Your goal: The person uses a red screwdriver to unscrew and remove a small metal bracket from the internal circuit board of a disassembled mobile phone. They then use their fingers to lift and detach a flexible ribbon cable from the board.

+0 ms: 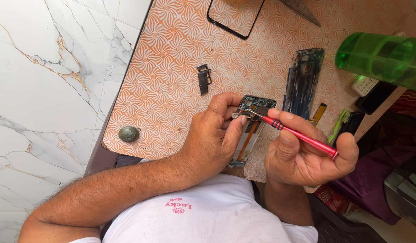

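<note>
My left hand [214,135] grips an opened phone body [254,118] with its circuit board showing, steadying it on the orange patterned table [172,54]. In my right hand [302,155] is a red screwdriver [302,136]; its tip rests on the top part of the phone's board, near my left thumb. The lower part of the phone is hidden under my left hand.
A small black metal bracket [203,78] and a phone back frame [302,81] lie on the table. A black screen glass [235,15] sits at the far edge. A green translucent bottle [381,56], a green toothbrush [338,126] and a round grey lump [129,133] are nearby.
</note>
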